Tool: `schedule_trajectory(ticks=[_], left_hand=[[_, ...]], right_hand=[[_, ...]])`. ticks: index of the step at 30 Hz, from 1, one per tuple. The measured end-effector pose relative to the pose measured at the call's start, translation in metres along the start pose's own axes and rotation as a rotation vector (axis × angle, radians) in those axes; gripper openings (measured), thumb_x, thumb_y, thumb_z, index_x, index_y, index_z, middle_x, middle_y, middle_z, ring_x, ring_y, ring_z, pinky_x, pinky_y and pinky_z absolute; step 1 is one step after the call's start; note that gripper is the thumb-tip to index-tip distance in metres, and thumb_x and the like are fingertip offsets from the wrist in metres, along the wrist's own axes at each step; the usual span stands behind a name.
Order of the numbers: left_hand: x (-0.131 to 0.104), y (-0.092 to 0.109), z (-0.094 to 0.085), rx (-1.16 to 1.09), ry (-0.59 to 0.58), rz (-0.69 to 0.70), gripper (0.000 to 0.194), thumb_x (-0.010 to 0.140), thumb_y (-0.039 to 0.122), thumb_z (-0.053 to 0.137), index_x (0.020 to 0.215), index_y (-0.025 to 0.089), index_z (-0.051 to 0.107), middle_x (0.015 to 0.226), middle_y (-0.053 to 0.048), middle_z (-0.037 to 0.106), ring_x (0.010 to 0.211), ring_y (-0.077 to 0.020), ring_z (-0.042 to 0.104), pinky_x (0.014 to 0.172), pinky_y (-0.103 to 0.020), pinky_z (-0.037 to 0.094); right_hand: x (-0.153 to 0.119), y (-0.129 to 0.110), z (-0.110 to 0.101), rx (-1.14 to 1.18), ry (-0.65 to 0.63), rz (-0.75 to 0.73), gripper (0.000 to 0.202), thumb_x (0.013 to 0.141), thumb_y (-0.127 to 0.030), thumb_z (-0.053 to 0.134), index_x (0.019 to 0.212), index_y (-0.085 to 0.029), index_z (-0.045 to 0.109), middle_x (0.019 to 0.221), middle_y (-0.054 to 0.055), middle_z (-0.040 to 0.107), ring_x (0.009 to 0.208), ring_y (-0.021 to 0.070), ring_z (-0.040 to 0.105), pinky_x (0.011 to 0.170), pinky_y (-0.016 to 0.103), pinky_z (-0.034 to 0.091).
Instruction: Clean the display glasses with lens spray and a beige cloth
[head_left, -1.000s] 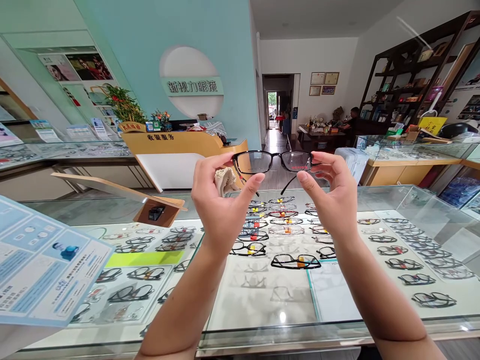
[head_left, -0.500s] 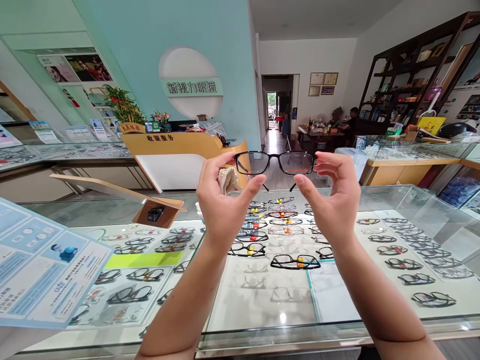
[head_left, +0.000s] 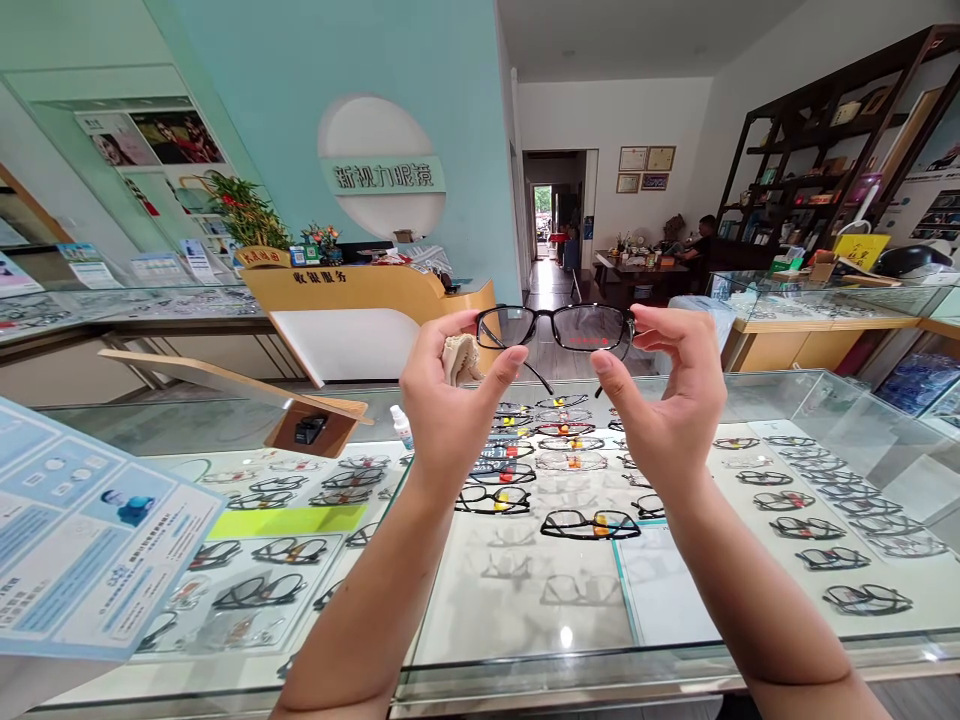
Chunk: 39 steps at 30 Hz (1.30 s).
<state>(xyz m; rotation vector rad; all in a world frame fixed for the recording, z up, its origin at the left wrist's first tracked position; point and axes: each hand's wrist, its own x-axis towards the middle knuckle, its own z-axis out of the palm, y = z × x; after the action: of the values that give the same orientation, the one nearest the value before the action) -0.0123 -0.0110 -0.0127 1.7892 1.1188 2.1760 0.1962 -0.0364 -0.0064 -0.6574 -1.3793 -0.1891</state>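
Black-framed glasses (head_left: 546, 314) are held up in the air above the glass display counter (head_left: 525, 650), lenses facing me, with red marking on the right-hand lens. My left hand (head_left: 457, 395) grips their left end between thumb and fingers. At the right end, my right hand (head_left: 667, 390) pinches the frame the same way. The temple arms hang down between my thumbs. Below, a black pair with an orange tag (head_left: 590, 524) lies on the counter, near another pair with a yellow tag (head_left: 493, 498). Rows of more glasses extend behind them.
A blue-and-white leaflet (head_left: 82, 530) stands at the left, by a wooden stand (head_left: 304, 428). Behind my left hand are a white shell-like object (head_left: 461, 358) and a small white bottle (head_left: 401, 425). A person (head_left: 705, 240) sits at a far table.
The held glasses have tilted slightly and shifted a little right, and their temple tips show lower. My left hand has moved slightly right, uncovering the small white bottle.
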Motion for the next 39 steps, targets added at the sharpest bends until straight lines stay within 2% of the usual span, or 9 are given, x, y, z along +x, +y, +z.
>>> schedule_trajectory(ticks=[3,8,14,19,24,29,34,39], left_hand=[[0.000,0.002,0.000,0.002,0.008,-0.008,0.062,0.078,0.063,0.098,0.122,0.026,0.076,0.110,-0.007,0.075,0.090,-0.0190,0.069,0.078,-0.031,0.060],[-0.001,0.001,0.000,0.046,0.048,0.058,0.059,0.077,0.059,0.100,0.119,0.026,0.073,0.109,-0.006,0.071,0.095,-0.0210,0.069,0.080,-0.034,0.059],[0.002,0.001,-0.002,0.176,0.143,0.278,0.058,0.074,0.052,0.103,0.114,0.026,0.070,0.111,-0.006,0.069,0.106,-0.0266,0.068,0.097,-0.043,0.058],[0.003,0.005,-0.004,0.219,0.159,0.380,0.060,0.075,0.054,0.103,0.116,0.026,0.070,0.112,-0.007,0.068,0.105,-0.0274,0.067,0.093,-0.043,0.060],[0.003,0.004,-0.005,0.253,0.183,0.444,0.063,0.074,0.056,0.103,0.118,0.026,0.070,0.111,-0.007,0.066,0.103,-0.0265,0.066,0.094,-0.044,0.060],[0.006,-0.003,-0.004,0.196,0.141,0.360,0.063,0.078,0.059,0.100,0.124,0.027,0.071,0.114,-0.006,0.069,0.106,-0.0254,0.068,0.096,-0.044,0.059],[0.008,-0.019,0.003,0.048,0.043,0.134,0.071,0.077,0.068,0.097,0.129,0.027,0.072,0.122,-0.007,0.073,0.109,-0.0245,0.072,0.099,-0.041,0.060],[0.008,-0.029,0.010,-0.073,-0.045,0.038,0.071,0.079,0.065,0.097,0.133,0.027,0.073,0.127,-0.008,0.075,0.107,-0.0218,0.073,0.095,-0.036,0.061]], right_hand=[[0.000,-0.001,-0.001,0.016,-0.011,0.028,0.031,0.098,-0.038,0.081,0.125,-0.030,0.070,0.116,0.008,0.070,0.104,0.0278,0.068,0.090,0.051,0.061],[-0.002,0.003,0.000,0.009,-0.057,0.081,0.031,0.099,-0.040,0.078,0.127,-0.030,0.069,0.117,0.007,0.070,0.103,0.0262,0.069,0.092,0.049,0.059],[-0.005,0.017,0.006,0.026,-0.216,0.202,0.036,0.101,-0.044,0.074,0.132,-0.028,0.066,0.123,0.008,0.074,0.108,0.0252,0.071,0.094,0.047,0.059],[-0.007,0.024,0.012,0.081,-0.244,0.254,0.039,0.100,-0.043,0.075,0.134,-0.025,0.066,0.126,0.009,0.074,0.109,0.0250,0.072,0.097,0.048,0.059],[-0.008,0.024,0.014,0.114,-0.243,0.283,0.039,0.099,-0.043,0.077,0.133,-0.028,0.067,0.127,0.009,0.075,0.110,0.0257,0.072,0.098,0.049,0.059],[-0.009,0.022,0.014,0.131,-0.157,0.197,0.036,0.100,-0.041,0.077,0.133,-0.029,0.067,0.127,0.008,0.073,0.112,0.0260,0.072,0.097,0.049,0.060],[-0.007,0.017,0.012,0.016,-0.034,-0.003,0.035,0.100,-0.034,0.079,0.134,-0.032,0.069,0.122,0.008,0.072,0.110,0.0274,0.071,0.092,0.050,0.061],[-0.006,0.015,0.011,-0.056,0.036,-0.182,0.044,0.099,-0.027,0.080,0.141,-0.033,0.069,0.127,0.010,0.070,0.119,0.0315,0.068,0.097,0.053,0.062]])
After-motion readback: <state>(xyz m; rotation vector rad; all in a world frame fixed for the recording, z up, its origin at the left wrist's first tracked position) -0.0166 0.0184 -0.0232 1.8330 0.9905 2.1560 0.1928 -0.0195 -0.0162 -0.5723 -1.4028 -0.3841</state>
